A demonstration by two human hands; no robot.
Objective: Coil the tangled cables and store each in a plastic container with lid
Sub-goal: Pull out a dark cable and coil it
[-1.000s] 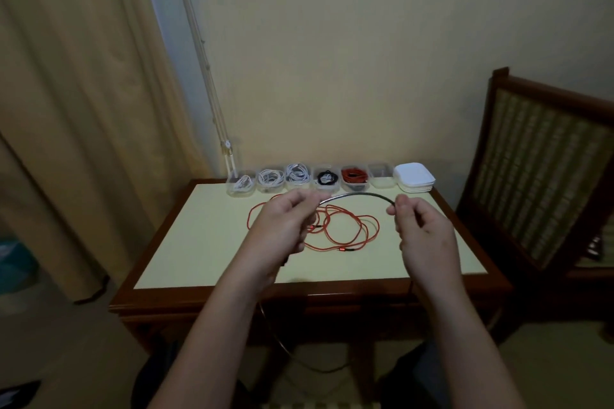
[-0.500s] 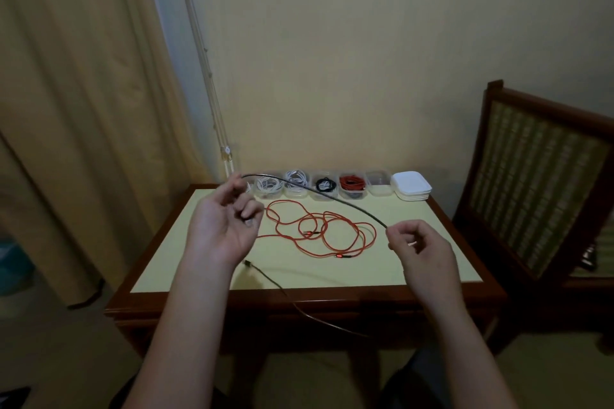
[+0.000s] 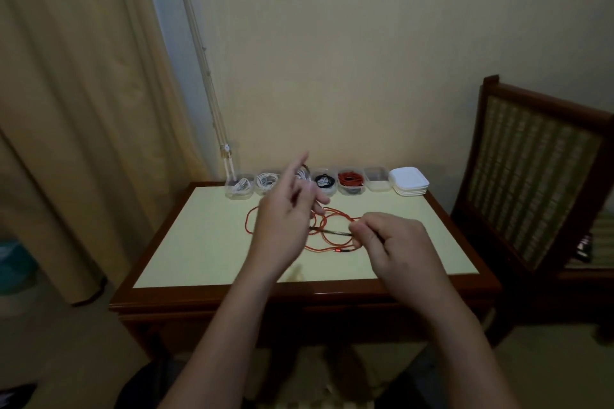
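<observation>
dark cable spans left hand to right hand.

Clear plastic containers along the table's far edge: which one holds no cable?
The rightmost clear plastic container, beside the stack of white lids. It looks empty, whereas the other containers hold coiled white, black or red cables.

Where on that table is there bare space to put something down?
Two bare patches of table: left, between the wooden rim and the red cable; right, between the right hand and the rim, in front of the white lids. Crowded: the back edge with its row of containers, and the middle, around the cable.
</observation>
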